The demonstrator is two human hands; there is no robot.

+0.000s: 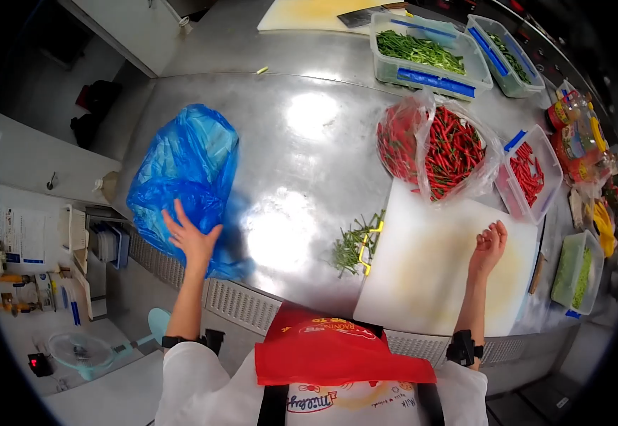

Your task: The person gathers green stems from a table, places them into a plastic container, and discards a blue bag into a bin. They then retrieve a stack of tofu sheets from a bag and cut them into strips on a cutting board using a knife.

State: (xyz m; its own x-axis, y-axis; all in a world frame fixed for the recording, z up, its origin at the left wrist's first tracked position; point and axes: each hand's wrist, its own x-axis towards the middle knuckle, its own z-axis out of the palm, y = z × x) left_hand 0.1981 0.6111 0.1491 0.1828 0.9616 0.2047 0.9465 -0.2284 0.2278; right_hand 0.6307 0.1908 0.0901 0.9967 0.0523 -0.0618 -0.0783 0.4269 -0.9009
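My left hand (192,238) is open with its fingers spread, at the near side of a crumpled blue plastic bag (188,160); whether it touches the bag I cannot tell. Over the right part of a white cutting board (415,266), my right hand (490,245) hangs with loosely curled fingers and nothing visible in it. Beyond the board sits a clear plastic bag (412,145) full of red chillies (454,153). Loose green stems (351,248) lie at the board's left edge, beside a thin yellow piece (374,248).
A pink-tinted tub of red chillies (527,170) stands right of the bag. Tubs of chopped greens (422,53) are at the back, near a cleaver (362,15). A tub (578,273) and bottles (578,135) stand right. A wooden handle (537,273) lies beside the board.
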